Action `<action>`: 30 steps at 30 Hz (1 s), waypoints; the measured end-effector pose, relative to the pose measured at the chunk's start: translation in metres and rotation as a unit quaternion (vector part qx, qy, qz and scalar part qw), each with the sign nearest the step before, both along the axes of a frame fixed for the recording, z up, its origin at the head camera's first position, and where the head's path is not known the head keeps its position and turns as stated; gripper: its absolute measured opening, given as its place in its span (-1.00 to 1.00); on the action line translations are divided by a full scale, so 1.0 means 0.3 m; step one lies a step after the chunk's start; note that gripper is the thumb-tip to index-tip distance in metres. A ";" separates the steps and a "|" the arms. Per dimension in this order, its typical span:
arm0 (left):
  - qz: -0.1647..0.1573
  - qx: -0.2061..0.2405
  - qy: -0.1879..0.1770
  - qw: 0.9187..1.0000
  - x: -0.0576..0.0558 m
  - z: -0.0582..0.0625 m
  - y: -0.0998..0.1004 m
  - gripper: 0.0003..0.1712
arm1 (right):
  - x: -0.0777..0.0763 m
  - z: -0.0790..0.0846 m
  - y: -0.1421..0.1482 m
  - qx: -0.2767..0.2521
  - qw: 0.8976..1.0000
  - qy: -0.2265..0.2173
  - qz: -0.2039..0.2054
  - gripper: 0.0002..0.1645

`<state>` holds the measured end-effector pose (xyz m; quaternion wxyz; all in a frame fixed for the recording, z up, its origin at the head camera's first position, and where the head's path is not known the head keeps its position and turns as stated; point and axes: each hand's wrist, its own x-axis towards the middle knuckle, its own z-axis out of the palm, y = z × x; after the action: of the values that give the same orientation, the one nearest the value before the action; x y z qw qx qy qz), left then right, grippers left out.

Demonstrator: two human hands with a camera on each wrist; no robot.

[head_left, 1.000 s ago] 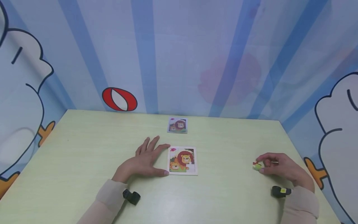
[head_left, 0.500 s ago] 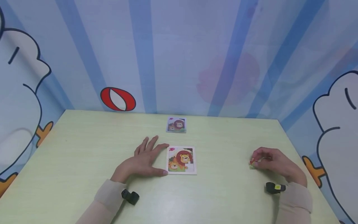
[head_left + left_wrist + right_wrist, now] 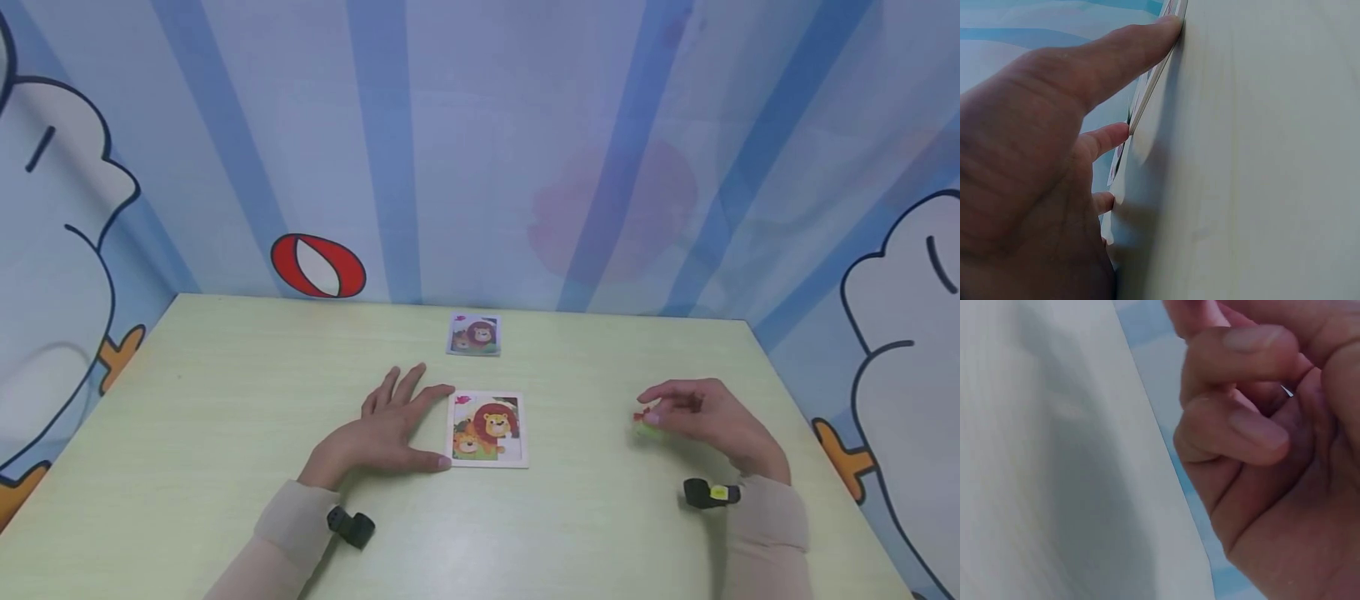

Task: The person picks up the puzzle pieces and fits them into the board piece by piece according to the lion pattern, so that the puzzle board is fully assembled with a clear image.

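Observation:
A jigsaw puzzle (image 3: 483, 429) in a pale frame, with a lion picture, lies flat mid-table in the head view. A white patch shows in its lower right corner. Spread along the frame's left edge, my left hand (image 3: 382, 433) touches it with thumb and index finger; the left wrist view shows the thumb (image 3: 1129, 53) against that edge. To the right of the puzzle, my right hand (image 3: 708, 421) pinches a small red-and-green puzzle piece (image 3: 643, 422) above the table. In the right wrist view, curled fingers (image 3: 1235, 428) show, but the piece is out of sight.
Behind the puzzle lies a smaller lion picture (image 3: 474, 335), near the back edge of the pale table (image 3: 262, 375). A blue striped backdrop (image 3: 480, 167) with cartoon shapes rises behind the table. A black wrist camera (image 3: 351, 527) sits at the left cuff.
My right hand has moved left with the puzzle piece, toward the puzzle, and slightly farther from me. The left hand and the puzzle have kept their places.

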<state>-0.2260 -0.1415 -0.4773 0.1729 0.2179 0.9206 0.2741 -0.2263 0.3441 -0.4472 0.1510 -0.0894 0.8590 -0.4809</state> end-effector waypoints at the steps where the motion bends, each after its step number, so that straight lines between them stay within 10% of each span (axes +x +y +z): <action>1: 0.001 -0.005 -0.001 1.000 0.001 0.003 0.001 0.18 | -0.004 -0.002 -0.011 -0.003 1.000 0.005 0.000 -0.51; 14: 0.004 -0.007 0.000 1.000 -0.009 -0.020 -0.002 0.18 | -0.047 -0.038 -0.160 -0.077 0.996 0.016 0.051 -0.70; 30: 0.003 0.004 0.013 1.000 -0.010 -0.035 -0.003 0.20 | -0.067 -0.081 -0.409 -0.025 0.994 0.026 0.105 -0.83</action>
<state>-0.2291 -0.1424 -0.4879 0.1592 0.2196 0.9223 0.2753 -0.2465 0.2215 -0.4716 0.1759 -0.1957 0.8362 -0.4812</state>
